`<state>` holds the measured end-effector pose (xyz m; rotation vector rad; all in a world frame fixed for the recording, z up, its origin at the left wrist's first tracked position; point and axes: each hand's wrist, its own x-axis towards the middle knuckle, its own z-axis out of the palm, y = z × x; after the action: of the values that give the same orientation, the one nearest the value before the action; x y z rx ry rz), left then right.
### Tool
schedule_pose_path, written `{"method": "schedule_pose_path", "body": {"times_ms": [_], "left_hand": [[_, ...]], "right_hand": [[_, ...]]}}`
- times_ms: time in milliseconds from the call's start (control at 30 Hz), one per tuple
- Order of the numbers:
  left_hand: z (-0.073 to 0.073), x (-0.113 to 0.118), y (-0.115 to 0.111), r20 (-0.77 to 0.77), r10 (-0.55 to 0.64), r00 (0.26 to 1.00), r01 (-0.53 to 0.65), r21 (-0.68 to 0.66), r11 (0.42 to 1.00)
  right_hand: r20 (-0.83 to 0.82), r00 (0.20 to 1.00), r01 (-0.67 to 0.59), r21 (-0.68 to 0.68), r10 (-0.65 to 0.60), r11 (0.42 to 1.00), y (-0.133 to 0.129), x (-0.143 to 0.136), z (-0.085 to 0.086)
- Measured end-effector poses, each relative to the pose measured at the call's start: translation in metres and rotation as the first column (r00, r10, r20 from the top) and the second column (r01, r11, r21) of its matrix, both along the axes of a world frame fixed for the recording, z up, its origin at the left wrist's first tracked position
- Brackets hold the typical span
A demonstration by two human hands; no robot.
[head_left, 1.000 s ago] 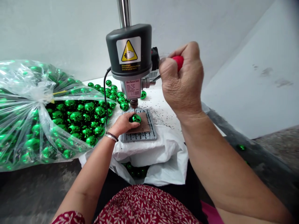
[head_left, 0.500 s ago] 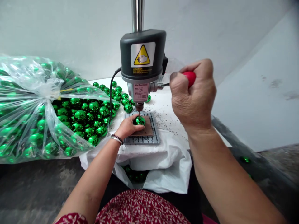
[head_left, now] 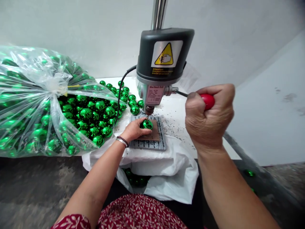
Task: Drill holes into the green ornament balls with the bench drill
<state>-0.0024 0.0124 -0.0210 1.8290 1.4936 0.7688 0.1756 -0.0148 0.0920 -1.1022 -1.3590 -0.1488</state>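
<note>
Our left hand (head_left: 135, 128) pins ball (head_left: 147, 124) near tabletop (head_left: 177, 111) front edge, right hand (head_left: 209, 118) grips knob (head_left: 208, 101): likely mid-drill, bagful (head_left: 85, 113) pending.

So the ball (head_left: 147, 125) is a super shiny mirror green, same as the loose balls (head_left: 134, 110). Drill housing (head_left: 145, 57) is charcoal, with a white sticker (head_left: 156, 47) showing a black-edged yellow triangle (head_left: 165, 54); the lower label (head_left: 155, 94) is pale pink with red lettering. Knob (head_left: 208, 101) is bright red. Plain brown board (head_left: 156, 131), grey base plate (head_left: 162, 144) with dark stripes, white desk (head_left: 177, 111) speckled black. Shirt (head_left: 140, 213) is deep red with a cream leafy print. Oh, and a yellow tie (head_left: 73, 86).
</note>
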Motion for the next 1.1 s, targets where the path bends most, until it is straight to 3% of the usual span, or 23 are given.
{"method": "schedule_pose_path", "body": {"times_ms": [267,700,767,867,1000,1100], "left_hand": [[0.002,0.000,-0.001,-0.018,-0.018,1.000,0.017,-0.051,0.999],[0.001,0.001,-0.001,0.035,-0.033,0.999,0.034,-0.036,0.999],[0.002,0.002,-0.001,0.031,-0.017,0.999,0.018,-0.041,0.999],[0.004,0.003,-0.003,-0.008,0.009,1.000,-0.010,-0.044,0.999],[0.007,-0.001,-0.015,0.039,0.015,0.999,-0.014,-0.007,1.000],[0.011,-0.013,-0.031,0.099,-0.105,0.990,0.108,-0.023,0.994]], "right_hand": [[-0.006,1.000,-0.008,0.086,0.008,0.996,0.002,0.001,-0.025],[-0.037,0.998,-0.045,0.086,0.048,0.995,-0.004,-0.003,-0.054],[-0.039,0.998,-0.050,0.093,0.054,0.994,-0.003,-0.003,-0.046],[-0.048,0.998,-0.043,0.076,0.046,0.996,0.004,-0.003,-0.014],[-0.113,0.992,-0.073,-0.179,0.053,0.981,0.016,-0.005,0.038],[-0.150,0.988,-0.085,-0.251,0.048,0.964,0.019,-0.006,0.052]]}}
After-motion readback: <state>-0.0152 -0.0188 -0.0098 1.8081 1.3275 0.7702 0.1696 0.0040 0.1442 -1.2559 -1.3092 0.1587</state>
